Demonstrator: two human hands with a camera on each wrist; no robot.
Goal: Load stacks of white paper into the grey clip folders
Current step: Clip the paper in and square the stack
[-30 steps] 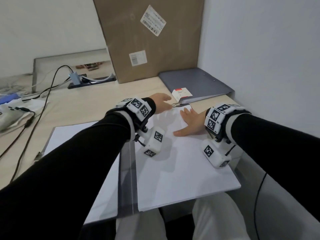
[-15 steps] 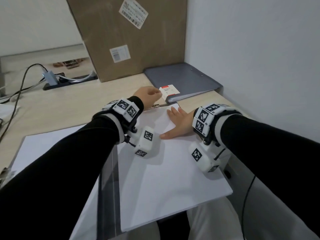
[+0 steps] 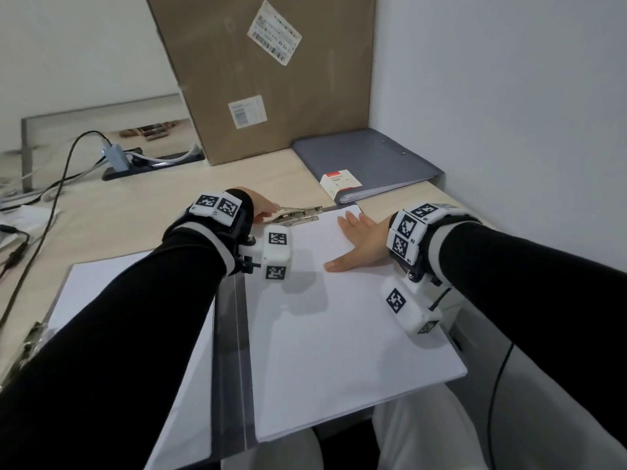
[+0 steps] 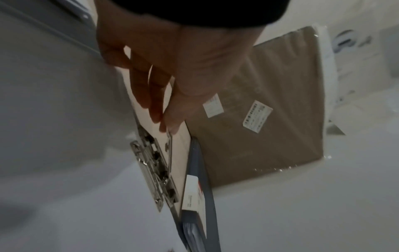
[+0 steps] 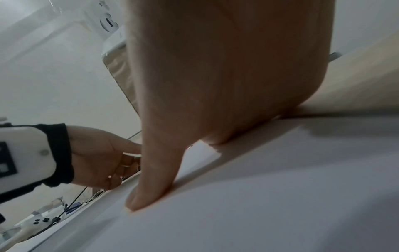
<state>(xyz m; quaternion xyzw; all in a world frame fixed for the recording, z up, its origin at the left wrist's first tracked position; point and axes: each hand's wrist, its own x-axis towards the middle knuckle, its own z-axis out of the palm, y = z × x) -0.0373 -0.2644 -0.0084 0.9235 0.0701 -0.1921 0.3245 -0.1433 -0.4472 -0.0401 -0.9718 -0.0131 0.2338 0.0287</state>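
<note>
My right hand lies flat on the stack of white paper, palm down near its far right corner, fingers straight and spread, the thumb stretched out to the side and pressed onto the top sheet. My left hand reaches over the far edge of that stack to the metal clip, and its fingertips pinch the thin lever of the clip, thumb against the fingers; in the left wrist view the clip's sprung metal parts run along the edge of the paper. The paper sits on the right-hand leaf of an open grey clip folder right in front of me at the near edge of the desk, and the folder's spine shows as a dark band between this stack and a second white stack on the left leaf, mostly under my left sleeve. A second grey folder, closed, with a red and white label at its near corner, lies farther back by the wall, just beyond the clip, and a tall cardboard box stands behind it. Cables trail across the far left of the desk
</note>
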